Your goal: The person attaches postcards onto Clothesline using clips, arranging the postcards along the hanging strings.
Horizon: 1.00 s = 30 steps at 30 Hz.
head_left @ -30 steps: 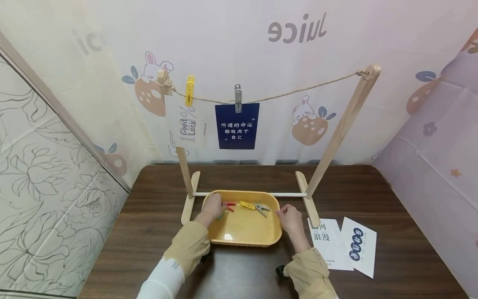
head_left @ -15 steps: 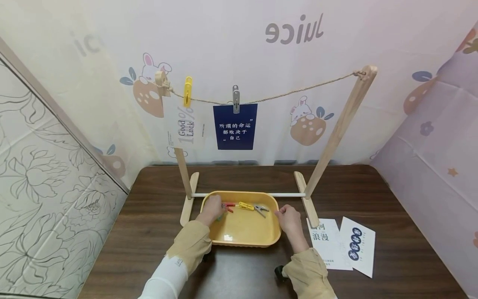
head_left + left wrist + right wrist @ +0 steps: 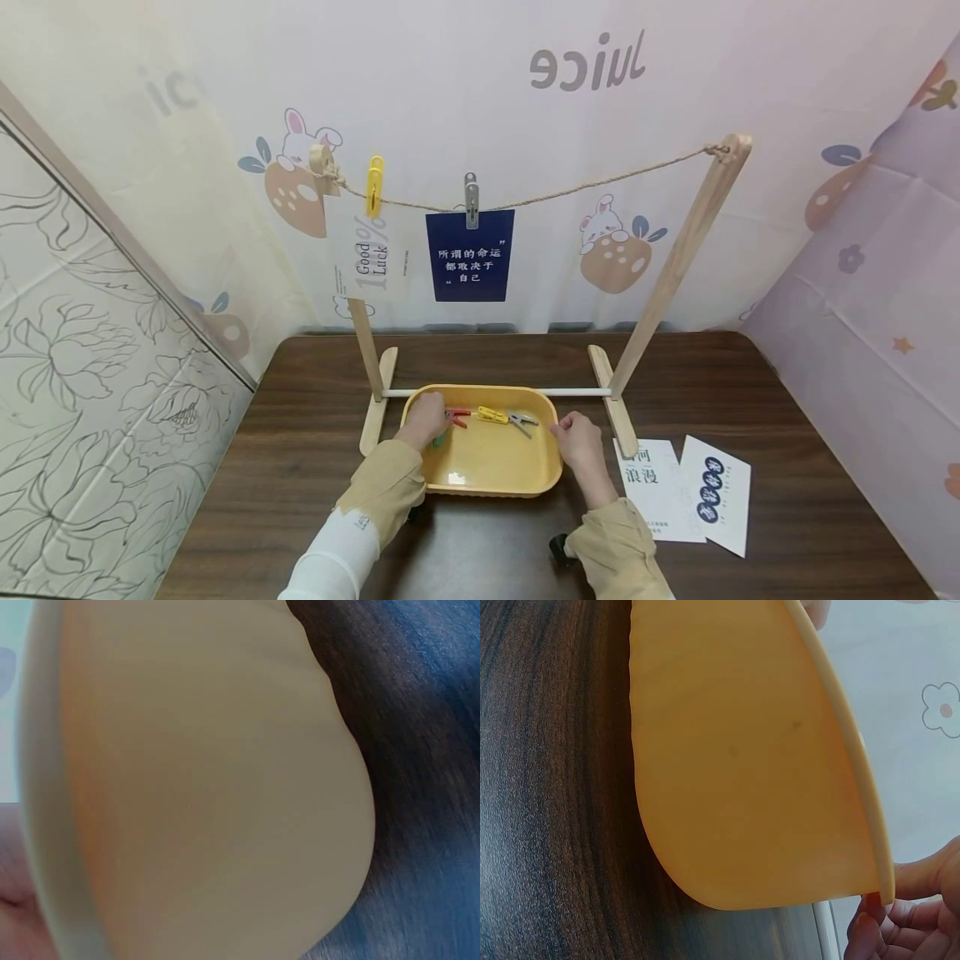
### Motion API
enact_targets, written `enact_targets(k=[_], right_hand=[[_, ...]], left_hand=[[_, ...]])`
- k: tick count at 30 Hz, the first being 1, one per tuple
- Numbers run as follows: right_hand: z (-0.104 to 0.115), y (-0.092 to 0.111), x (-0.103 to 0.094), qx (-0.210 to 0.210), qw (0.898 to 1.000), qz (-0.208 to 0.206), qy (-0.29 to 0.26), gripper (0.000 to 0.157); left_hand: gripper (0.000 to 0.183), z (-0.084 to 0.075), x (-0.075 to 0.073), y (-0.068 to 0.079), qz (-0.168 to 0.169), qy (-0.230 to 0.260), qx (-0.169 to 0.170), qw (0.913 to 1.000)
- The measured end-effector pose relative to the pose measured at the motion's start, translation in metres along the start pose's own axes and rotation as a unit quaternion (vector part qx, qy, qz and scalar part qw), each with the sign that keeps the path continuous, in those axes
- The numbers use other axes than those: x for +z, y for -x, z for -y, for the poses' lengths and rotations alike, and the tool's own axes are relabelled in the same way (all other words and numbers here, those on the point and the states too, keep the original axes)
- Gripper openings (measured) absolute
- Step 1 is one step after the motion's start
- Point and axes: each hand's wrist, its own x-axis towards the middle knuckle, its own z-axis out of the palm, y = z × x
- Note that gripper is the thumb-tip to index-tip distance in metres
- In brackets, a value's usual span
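A yellow plastic basin stands before me on the table. My left hand reaches over its left end, fingers down inside; I cannot tell whether they hold anything. Right by these fingers lie a red clothespin and a partly hidden green piece. Farther right in the basin are a yellow clothespin and a grey clothespin. My right hand pinches the basin's right rim; in the right wrist view its thumb is over the rim and its fingers are below. The basin's wall fills most of the left wrist view.
Behind the basin stands a wooden frame with a twine line. A yellow clothespin and a grey clothespin hold a white card and a navy card there. Two white cards lie at right.
The head view has shifted slightly, and a little more of the green piece shows by my left hand. My right hand stays at the basin's rim.
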Motion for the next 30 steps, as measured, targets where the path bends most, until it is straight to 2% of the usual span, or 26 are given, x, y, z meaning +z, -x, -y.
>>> enact_targets(k=[6,14,22,30], right_hand=[[0.0,0.0,0.001,0.002,1.0,0.001,-0.001,0.02],[-0.001,-0.001,0.001,-0.001,1.0,-0.003,-0.001,0.019],[0.001,-0.001,0.001,0.006,1.0,0.003,-0.001,0.019],[0.001,0.0,0.001,0.005,1.0,-0.001,0.001,0.019]], left_hand=[[0.017,0.001,0.003,-0.002,0.0,0.001,-0.009,1.0],[0.023,0.0,0.004,-0.004,0.005,0.014,-0.031,0.9994],[0.03,-0.003,-0.004,0.001,-0.006,0.012,-0.022,0.9997],[0.034,-0.006,-0.012,0.006,-0.016,0.033,-0.003,0.9993]])
